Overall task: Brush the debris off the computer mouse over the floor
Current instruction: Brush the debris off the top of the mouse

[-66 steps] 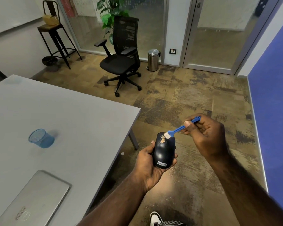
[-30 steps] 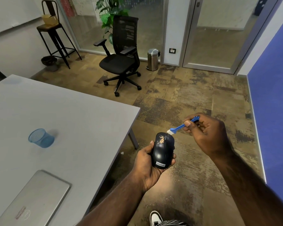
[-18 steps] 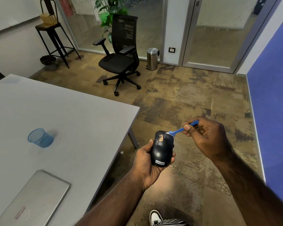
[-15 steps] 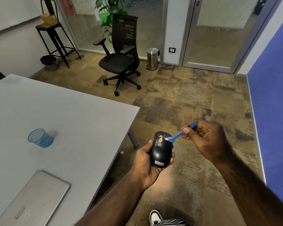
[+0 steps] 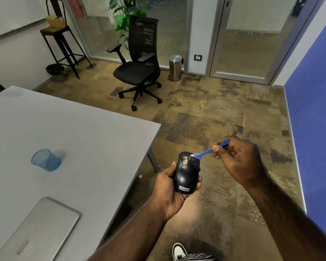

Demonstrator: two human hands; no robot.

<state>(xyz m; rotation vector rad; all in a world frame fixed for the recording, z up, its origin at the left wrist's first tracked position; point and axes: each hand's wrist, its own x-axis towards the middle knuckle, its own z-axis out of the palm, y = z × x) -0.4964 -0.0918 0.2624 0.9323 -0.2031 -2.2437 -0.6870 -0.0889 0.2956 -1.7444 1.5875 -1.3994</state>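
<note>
The left hand (image 5: 169, 193) wraps around a black computer mouse (image 5: 187, 173), held out over the floor (image 5: 224, 113) just off the worktop (image 5: 83, 132) corner. Tan debris (image 5: 184, 161) (a small scatter) sits near the mouse's front. From 2 o'clock the right hand (image 5: 237, 161) pinches a blue brush (image 5: 205, 153), its white bristles touching the mouse's front end

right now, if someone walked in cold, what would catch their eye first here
Low in the middle, the left hand holds a black mouse flecked with orange-tan debris over the floor, while the right hand sets a small blue brush to its front. To the left, a blue mesh cup lies tipped on the grey table.
</note>
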